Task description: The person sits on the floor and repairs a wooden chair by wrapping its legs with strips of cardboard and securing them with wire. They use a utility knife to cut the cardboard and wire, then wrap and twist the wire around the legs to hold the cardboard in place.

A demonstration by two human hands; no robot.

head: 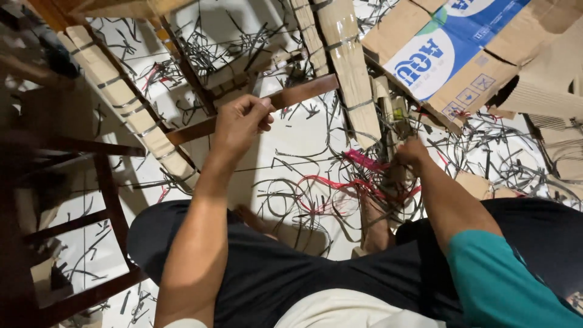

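While pinched in left hand (242,123), dark strap (303,92) runs up-right toward wrapped bundle (349,73); right hand (413,152), nearer bundle base, clenched on red strip (364,161).

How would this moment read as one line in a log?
left hand: pinching thin dark strip | right hand: at bundled sticks | red strips on floor
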